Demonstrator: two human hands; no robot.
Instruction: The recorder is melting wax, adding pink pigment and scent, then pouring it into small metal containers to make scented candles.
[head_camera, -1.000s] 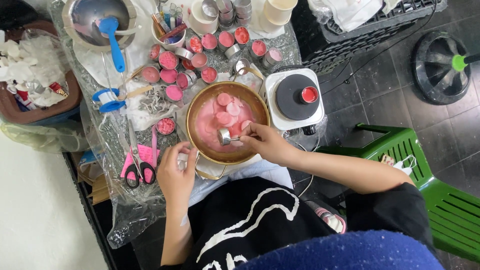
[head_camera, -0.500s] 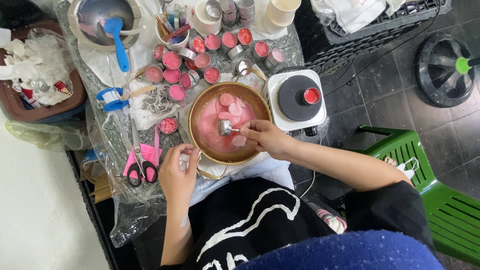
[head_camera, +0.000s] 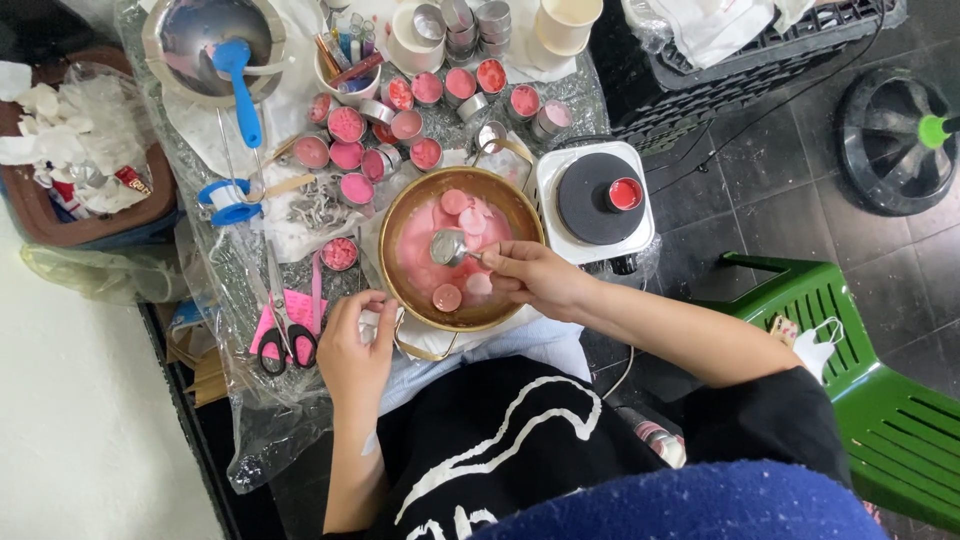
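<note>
Pink wax discs are floating in the brass pot (head_camera: 405, 205) while the right hand (head_camera: 535, 280) is pinching a small metal spoon (head_camera: 447, 246). Beside it, the left hand (head_camera: 352, 345) is curling around something small.

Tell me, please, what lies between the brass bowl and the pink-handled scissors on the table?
In the head view, one small round tin of pink wax lies on the plastic sheet between the brass bowl and the pink-handled scissors.
</note>
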